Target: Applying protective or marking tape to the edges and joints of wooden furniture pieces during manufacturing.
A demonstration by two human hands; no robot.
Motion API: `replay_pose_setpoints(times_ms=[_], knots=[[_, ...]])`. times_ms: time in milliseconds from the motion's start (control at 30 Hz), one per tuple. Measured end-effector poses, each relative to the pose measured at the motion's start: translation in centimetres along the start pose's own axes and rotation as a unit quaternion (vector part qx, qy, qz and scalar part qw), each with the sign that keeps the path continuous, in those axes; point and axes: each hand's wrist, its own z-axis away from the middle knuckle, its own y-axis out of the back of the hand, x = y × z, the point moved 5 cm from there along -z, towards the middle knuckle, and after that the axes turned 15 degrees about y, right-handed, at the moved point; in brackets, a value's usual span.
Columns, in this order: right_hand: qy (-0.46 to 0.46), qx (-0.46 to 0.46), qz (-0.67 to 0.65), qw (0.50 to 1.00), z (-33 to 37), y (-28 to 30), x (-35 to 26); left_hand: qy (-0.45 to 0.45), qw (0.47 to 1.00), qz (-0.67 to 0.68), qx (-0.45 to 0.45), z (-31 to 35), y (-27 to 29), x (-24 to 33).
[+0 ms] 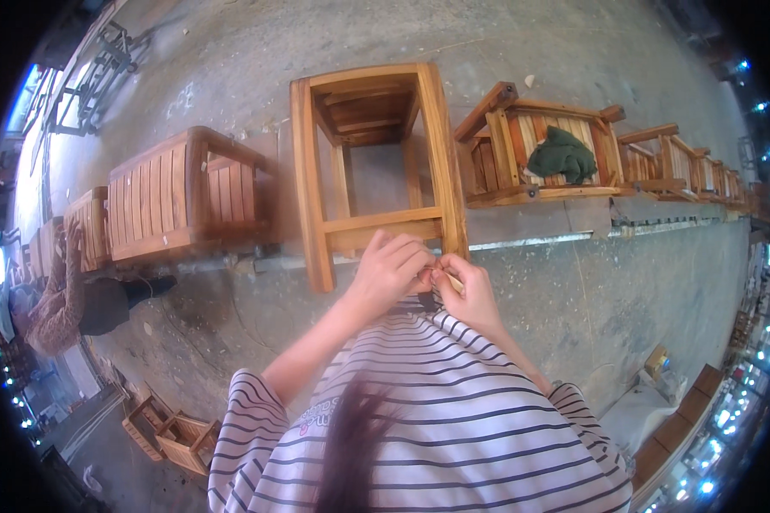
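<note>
Close to my striped shirt, my left hand [393, 272] and my right hand [470, 297] meet with fingertips pinched together. A small pale yellow piece [452, 280] shows among the fingers of my right hand; its kind cannot be made out. What lies between the left fingertips is hidden by the curled fingers. Just beyond both hands stands a brown wooden furniture frame [385, 218], with its open side towards me, slatted inside. My hands overlap its near lower rail in the view, and whether they touch it is unclear.
Left of the frame stands a slatted wooden chair [150, 201]. At right lies another wooden chair [509, 192] with a dark green cloth [563, 156] on it, then more in a row. A co-worker [64, 299] is at far left. Small wooden frames [175, 432] sit lower left.
</note>
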Motion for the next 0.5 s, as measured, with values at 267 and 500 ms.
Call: replay_pose_setpoints(times_ms=[267, 500], knots=[[-0.017, -0.067, -0.040, 0.997, -1.6, 1.2, 0.8, -0.105, 0.994, 0.013, -0.017, -2.2, 0.1, -0.4], [0.002, -0.123, -0.090, 0.988, -2.7, 1.2, 0.4, -0.161, 0.985, 0.009, -0.056, -2.5, 1.0, -0.4]])
